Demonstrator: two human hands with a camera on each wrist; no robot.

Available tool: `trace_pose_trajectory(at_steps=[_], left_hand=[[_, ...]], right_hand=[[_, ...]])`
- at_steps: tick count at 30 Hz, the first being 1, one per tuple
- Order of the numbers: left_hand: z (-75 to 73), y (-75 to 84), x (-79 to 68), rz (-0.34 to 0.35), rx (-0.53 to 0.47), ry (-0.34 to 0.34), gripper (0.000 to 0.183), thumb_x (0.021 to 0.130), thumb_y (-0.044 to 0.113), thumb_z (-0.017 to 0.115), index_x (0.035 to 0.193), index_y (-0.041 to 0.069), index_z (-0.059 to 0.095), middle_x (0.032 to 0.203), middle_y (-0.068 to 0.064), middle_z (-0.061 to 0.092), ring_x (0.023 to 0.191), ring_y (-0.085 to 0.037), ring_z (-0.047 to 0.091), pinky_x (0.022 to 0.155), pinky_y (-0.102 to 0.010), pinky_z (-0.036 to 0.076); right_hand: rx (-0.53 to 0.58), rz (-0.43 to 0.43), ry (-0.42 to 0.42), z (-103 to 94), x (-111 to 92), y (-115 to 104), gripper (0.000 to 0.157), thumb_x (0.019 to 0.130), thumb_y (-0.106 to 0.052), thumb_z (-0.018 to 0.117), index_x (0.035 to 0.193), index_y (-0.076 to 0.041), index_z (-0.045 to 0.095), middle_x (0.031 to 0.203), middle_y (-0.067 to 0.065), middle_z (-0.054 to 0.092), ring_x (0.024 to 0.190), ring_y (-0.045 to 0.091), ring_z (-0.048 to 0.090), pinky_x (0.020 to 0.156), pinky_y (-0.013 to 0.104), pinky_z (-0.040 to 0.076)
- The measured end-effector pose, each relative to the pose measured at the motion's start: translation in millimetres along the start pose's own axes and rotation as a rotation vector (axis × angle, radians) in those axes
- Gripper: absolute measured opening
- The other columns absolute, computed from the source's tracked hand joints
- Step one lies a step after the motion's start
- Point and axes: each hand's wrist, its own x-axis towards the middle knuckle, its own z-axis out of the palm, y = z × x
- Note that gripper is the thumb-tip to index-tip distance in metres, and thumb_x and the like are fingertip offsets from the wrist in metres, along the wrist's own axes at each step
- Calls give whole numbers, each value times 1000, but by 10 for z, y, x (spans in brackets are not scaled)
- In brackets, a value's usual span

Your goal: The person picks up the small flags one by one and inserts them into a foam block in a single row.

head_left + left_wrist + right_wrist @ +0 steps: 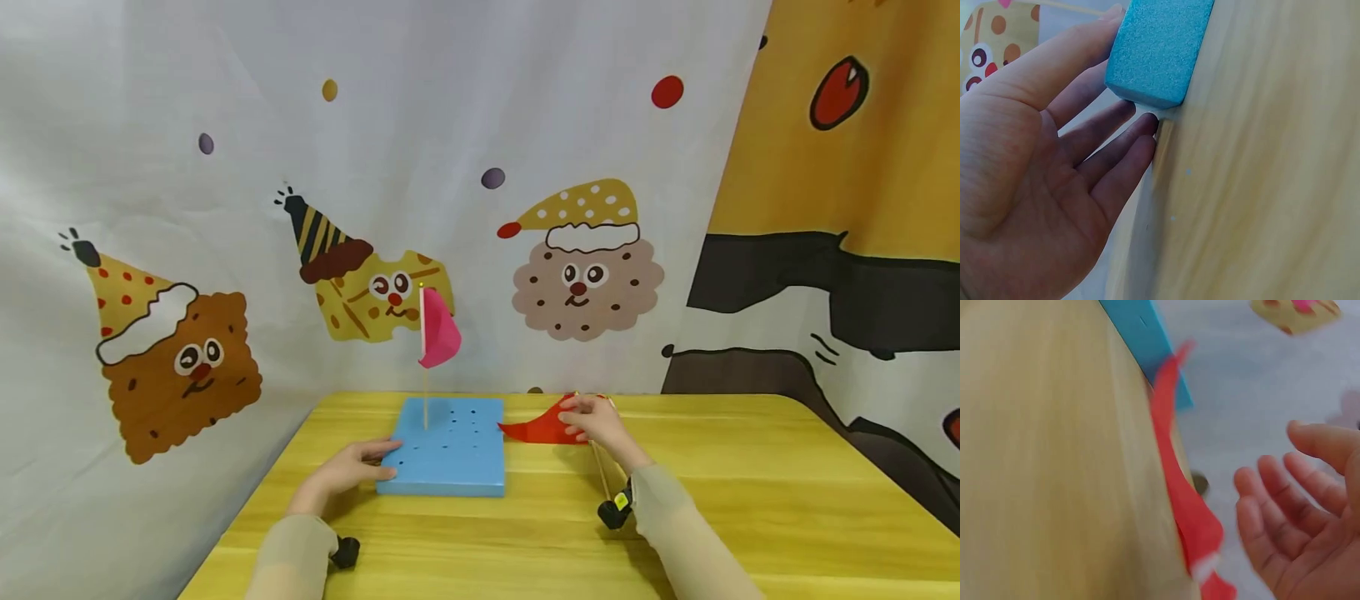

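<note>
A blue foam board [450,475] with several small holes lies on the table. From its left part a pink flag [441,329] rises upright on a thin stick. My left hand [347,468] lies at the board's left edge with fingers extended; in the left wrist view, the fingertips are right at the blue block's end [1154,53]. Right of the board, red triangular flags [542,428] lie flat, their thin sticks [602,475] running toward me. Over them hovers my right hand [600,423], fingers loosely bent, with nothing between them in the right wrist view [1310,519].
The wooden table [720,500] reaches back to a printed cloth [465,75] with cartoon figures hanging behind it. Each wrist carries a small black camera, such as the right wrist camera [613,513] beside the sticks.
</note>
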Motion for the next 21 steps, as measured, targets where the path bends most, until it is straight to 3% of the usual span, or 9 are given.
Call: trace_pose_trajectory(at_steps=[4, 9, 17, 21], left_hand=[[-11, -9, 9, -11, 11, -14, 59, 80, 31, 64, 133, 16, 43, 141, -15, 25, 126, -35, 24, 96, -53, 25], [5, -19, 7, -10, 9, -30, 59, 81, 31, 64, 133, 16, 42, 141, -16, 25, 127, -36, 22, 96, -54, 25], [3, 4, -20, -13, -41, -58, 57, 82, 29, 62, 134, 17, 42, 142, -13, 23, 124, -34, 28, 94, -50, 31], [-3, 35, -22, -24, -22, -43, 57, 82, 30, 63, 133, 16, 43, 142, -14, 24, 126, -37, 22, 94, -54, 27]], right_hand=[[-55, 45, 33, -244, 0, 154, 40, 78, -19, 68, 106, 5, 56, 84, 11, 61, 72, 35, 59, 63, 44, 49], [-86, 105, 1, -411, -96, 272, 30, 78, -14, 67, 97, 7, 57, 76, 16, 60, 60, 24, 57, 56, 38, 50], [-232, 209, 28, -379, -213, 321, 22, 72, -16, 72, 76, 1, 58, 63, 10, 58, 50, 19, 56, 48, 32, 50], [-276, 211, 7, -324, -228, 365, 32, 68, -18, 75, 55, -7, 49, 49, 5, 49, 40, 15, 47, 41, 28, 46]])
